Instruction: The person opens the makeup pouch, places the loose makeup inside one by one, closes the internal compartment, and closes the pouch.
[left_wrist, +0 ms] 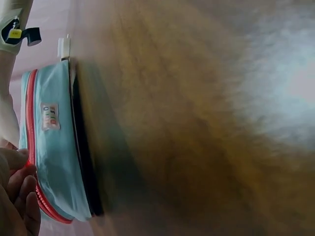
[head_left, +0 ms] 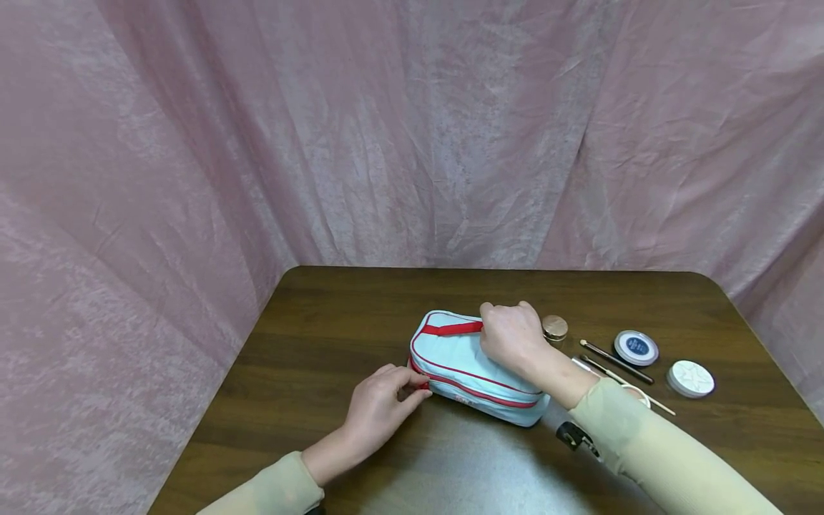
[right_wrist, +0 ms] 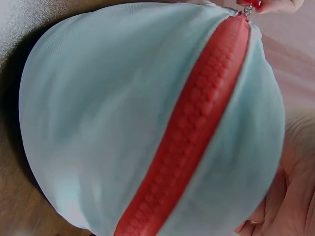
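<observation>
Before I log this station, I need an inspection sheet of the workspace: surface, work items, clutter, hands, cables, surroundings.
Surface: brown wood-grain table, pale glare towards the near side.
Work items: light-blue bag resting on the table, with red zip and red handle.
Clutter: gold-lidded jar, slim brush-like tools, blue-labelled compact and white round case, right of the bag; more partly hidden by the right forearm.
Hands: left hand pinches the red zip pull; right hand grips the handle.
Cables: nothing seen.
Surroundings: pink curtain behind and beside the table.
</observation>
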Action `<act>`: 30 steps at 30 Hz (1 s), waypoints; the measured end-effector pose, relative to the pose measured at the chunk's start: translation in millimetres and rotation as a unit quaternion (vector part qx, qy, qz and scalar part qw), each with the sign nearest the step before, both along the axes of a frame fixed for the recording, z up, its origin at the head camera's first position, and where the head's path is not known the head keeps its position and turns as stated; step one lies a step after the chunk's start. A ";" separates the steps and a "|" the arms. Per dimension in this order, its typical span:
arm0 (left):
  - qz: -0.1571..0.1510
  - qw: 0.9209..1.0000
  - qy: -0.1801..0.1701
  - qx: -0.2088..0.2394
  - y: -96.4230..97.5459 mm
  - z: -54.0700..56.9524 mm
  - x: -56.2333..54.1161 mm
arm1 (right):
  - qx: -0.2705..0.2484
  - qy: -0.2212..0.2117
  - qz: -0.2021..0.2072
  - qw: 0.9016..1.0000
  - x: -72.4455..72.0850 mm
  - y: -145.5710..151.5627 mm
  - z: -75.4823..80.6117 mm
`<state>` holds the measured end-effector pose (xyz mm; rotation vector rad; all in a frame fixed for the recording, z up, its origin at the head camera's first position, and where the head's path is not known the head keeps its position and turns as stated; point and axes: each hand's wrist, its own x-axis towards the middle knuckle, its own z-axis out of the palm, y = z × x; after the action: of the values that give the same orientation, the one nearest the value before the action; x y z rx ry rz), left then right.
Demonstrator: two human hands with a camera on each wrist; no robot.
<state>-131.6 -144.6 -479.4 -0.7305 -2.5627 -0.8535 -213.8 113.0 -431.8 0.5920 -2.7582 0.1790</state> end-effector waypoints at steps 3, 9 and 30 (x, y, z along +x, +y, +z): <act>-0.022 0.999 0.045 -0.022 4.2 0.7 -2.3 | -0.003 0.004 -0.002 1.000 -0.4 1.6 0.4; -0.079 0.991 0.098 -0.039 15.9 -1.2 -4.4 | 0.001 -0.006 -0.005 1.000 -1.5 1.3 -0.7; -0.155 0.968 0.160 -0.117 62.0 -0.4 -5.2 | 0.002 0.013 0.005 1.000 -5.8 4.6 -3.6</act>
<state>-136.7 -82.6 -479.8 -1.2562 -2.3110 -0.4679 -219.7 117.7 -435.4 0.6056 -2.7326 0.1661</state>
